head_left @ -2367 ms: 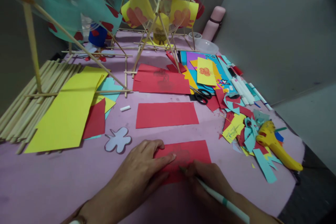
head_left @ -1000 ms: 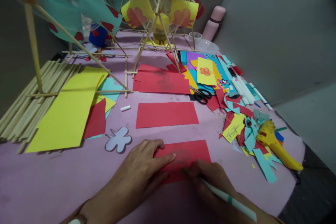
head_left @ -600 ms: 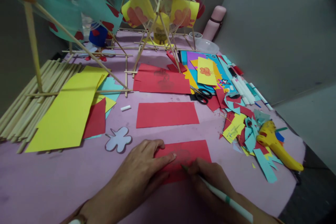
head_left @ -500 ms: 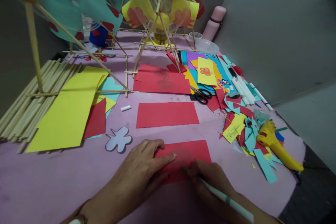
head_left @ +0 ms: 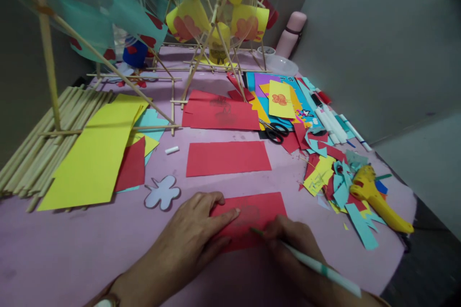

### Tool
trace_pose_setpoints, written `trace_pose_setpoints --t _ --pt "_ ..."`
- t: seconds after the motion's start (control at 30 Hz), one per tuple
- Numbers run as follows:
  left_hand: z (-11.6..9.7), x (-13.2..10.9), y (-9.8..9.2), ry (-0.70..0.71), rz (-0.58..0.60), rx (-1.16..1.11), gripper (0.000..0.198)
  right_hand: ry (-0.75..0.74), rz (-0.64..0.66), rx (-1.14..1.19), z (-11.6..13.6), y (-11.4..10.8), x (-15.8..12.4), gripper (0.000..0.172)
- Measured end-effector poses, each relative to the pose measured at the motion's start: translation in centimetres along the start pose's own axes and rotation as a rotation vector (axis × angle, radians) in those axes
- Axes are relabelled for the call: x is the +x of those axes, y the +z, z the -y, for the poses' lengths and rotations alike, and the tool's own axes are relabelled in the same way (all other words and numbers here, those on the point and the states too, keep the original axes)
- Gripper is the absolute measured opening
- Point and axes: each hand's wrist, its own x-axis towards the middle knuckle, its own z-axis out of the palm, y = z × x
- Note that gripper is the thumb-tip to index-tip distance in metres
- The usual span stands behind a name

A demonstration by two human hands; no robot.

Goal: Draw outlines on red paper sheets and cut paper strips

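My left hand (head_left: pixel 192 230) lies on the left part of a red paper piece (head_left: pixel 272 204), fingers spread and holding it against the table. A faint dark flower-like drawing shows on this paper beside my thumb. My right hand (head_left: pixel 297 240) grips a white marker (head_left: pixel 326 271) with a green band, and its green tip is at the paper just below the drawing. Beyond the hands lies a blank red strip (head_left: pixel 228 158). To the left of my left hand is a white butterfly cutout (head_left: pixel 163 193), and a white marker cap (head_left: pixel 172 150) lies above it.
Bamboo sticks (head_left: pixel 32 144) and yellow paper (head_left: pixel 91 153) are on the left. Stick frames with decorated paper wheels stand behind. On the right are black-handled scissors (head_left: pixel 276 133), paper scraps (head_left: pixel 342 187), markers (head_left: pixel 329 122) and a yellow glue gun (head_left: pixel 380 201).
My right hand has shifted slightly and the marker's tip has lifted into clearer view. My left hand stays on the paper. The whole view has moved a little.
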Motion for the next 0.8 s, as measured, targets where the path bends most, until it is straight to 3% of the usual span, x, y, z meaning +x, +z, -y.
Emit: trace_pose_setpoints --t 0.1,0.2,0.5,0.8 --pt "0.1 -0.1 0.2 -0.007 -0.023 -0.004 0.046 0.083 -0.184 0.168 -0.5 0.1 -0.1 0.009" --pt "0.0 -0.2 0.1 -0.023 -0.046 -0.008 0.047 0.129 -0.235 0.219 -0.4 0.4 0.2 0.008" --pt "-0.4 -0.1 -0.5 -0.042 -0.063 0.002 0.037 -0.005 -0.054 -0.062 0.2 -0.1 -0.1 0.012" --pt "-0.4 0.0 -0.6 -0.033 -0.077 -0.009 0.036 -0.058 -0.03 -0.141 0.6 0.2 0.0 0.011"
